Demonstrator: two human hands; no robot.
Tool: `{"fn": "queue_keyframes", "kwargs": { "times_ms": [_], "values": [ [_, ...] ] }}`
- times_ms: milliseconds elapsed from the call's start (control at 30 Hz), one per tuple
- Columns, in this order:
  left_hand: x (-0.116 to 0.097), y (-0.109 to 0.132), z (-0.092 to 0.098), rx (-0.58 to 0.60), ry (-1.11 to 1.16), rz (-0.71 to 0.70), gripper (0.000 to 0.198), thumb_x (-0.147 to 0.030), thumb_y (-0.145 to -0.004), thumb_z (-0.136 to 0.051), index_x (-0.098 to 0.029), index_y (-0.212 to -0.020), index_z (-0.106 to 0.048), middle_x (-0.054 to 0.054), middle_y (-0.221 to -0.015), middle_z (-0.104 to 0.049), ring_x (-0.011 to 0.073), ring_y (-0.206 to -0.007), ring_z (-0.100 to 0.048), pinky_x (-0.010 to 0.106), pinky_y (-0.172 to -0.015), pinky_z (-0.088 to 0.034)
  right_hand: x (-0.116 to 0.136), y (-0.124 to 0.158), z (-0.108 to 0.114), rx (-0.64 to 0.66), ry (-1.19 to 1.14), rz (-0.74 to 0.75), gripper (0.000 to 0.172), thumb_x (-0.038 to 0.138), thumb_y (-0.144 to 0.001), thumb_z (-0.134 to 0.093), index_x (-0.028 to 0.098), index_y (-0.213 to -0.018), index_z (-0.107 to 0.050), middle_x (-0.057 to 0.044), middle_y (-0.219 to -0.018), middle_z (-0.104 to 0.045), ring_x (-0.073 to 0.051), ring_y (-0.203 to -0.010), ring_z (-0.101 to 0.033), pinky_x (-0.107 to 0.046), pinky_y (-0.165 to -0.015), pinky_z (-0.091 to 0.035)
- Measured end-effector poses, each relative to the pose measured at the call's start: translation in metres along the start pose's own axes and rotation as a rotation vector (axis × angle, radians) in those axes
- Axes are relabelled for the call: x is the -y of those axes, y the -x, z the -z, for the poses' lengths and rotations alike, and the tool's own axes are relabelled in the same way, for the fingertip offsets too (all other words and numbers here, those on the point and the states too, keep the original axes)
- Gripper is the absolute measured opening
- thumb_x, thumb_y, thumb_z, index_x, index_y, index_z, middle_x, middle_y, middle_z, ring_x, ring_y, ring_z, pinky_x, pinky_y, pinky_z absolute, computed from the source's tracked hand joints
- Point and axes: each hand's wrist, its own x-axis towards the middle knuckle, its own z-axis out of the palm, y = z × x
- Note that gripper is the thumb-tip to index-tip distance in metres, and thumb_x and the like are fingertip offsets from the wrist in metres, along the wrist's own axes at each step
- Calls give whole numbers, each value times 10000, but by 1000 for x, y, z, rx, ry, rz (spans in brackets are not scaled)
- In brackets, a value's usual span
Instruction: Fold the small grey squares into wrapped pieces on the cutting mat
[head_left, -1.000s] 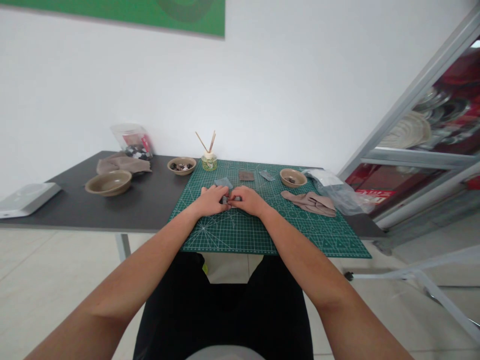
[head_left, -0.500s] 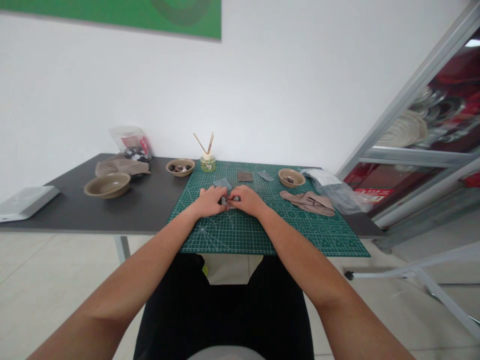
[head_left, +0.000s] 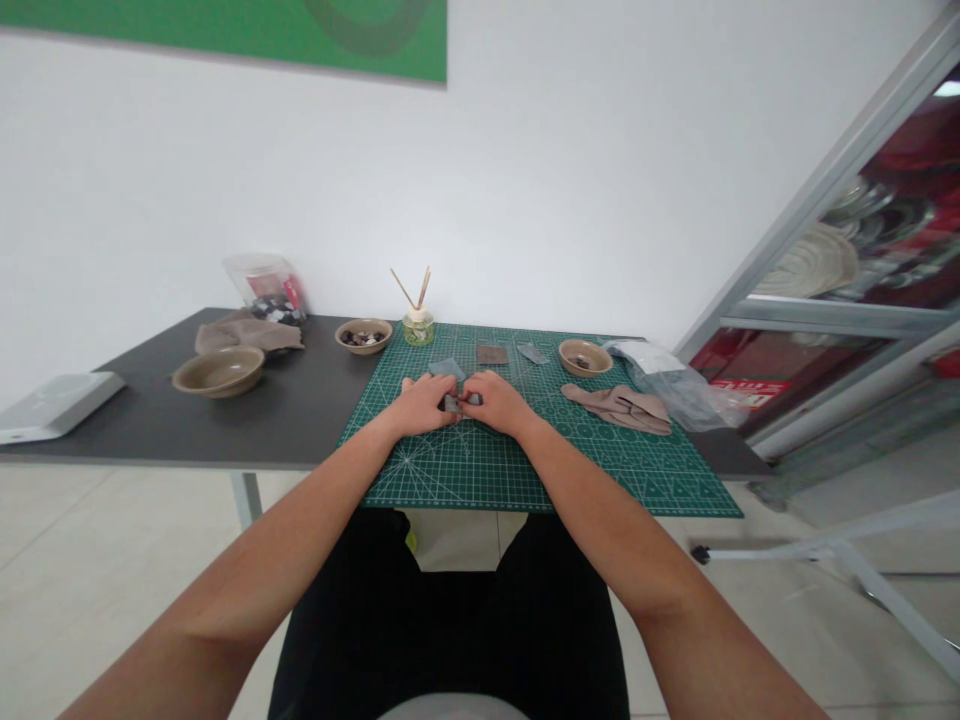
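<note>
My left hand [head_left: 421, 406] and my right hand [head_left: 495, 402] meet over the green cutting mat [head_left: 480, 478], fingers bent and pinched together. Between the fingertips shows a small grey piece [head_left: 451, 403]; its kind and most of its outline are hidden by the fingers. Just behind my left hand lies a blue-grey flat sheet [head_left: 447, 368]. Farther back on the mat are a brown square sheet [head_left: 492, 354] and a small grey strip [head_left: 532, 353].
Right of my hands are a bowl with dark bits [head_left: 585, 357], a crumpled taupe cloth [head_left: 621, 408] and a plastic bag [head_left: 679, 385]. Leftward stand a reed diffuser [head_left: 418, 326], a bowl of stones [head_left: 364, 337], another bowl [head_left: 219, 373], a second cloth [head_left: 244, 331] and a white device [head_left: 56, 405].
The whole view has shifted very slightly. Both hands stay together at the same place on the mat, with their fingers still around the small grey piece.
</note>
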Motion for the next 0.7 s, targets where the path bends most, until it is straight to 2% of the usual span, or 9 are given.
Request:
{"fn": "queue_keyframes", "kwargs": {
  "times_ms": [167,333,433,567,700],
  "values": [
    [-1,1,2,3,14,-5,265,-449,-820,-574,-230,-957,-515,74,-1026,-642,326,-1057,-538,441,-847,-342,2,2,2,-11,26,-3,166,210,-783,-747,188,-710,-599,-1,-782,-572,-171,-803,-495,-291,-797,-357],
    [-1,1,2,0,-1,-4,246,-439,-823,-570,-223,-921,-504,79,-1026,-639,326,-1052,-537,439,-842,-340,3,1,2,43,-47,66,91,191,-838,-708,184,-774,-644,-22,-892,-649,-169,-854,-521,-294,-854,-363],
    [-1,1,1,-4,2,-4,259,-451,-823,-576,-224,-920,-499,77,-1021,-638,327,-1052,-538,437,-840,-341,2,0,0,11,-23,25,69,199,-852,-697,186,-799,-655,-23,-879,-644,-175,-858,-520,-305,-863,-360],
    [-1,1,1,-9,15,1,284,-465,-812,-585,-226,-949,-514,74,-1016,-635,328,-1044,-541,436,-841,-350,0,1,-1,-45,30,-35,157,215,-794,-743,188,-714,-611,-7,-789,-580,-179,-824,-503,-298,-796,-356],
    [-1,1,1,-12,14,-1,258,-435,-802,-588,-226,-938,-522,74,-1010,-633,327,-1043,-542,442,-854,-356,0,3,-1,2,-17,40,161,224,-784,-760,187,-719,-617,-3,-793,-600,-176,-825,-522,-291,-795,-368]
  ]
}}
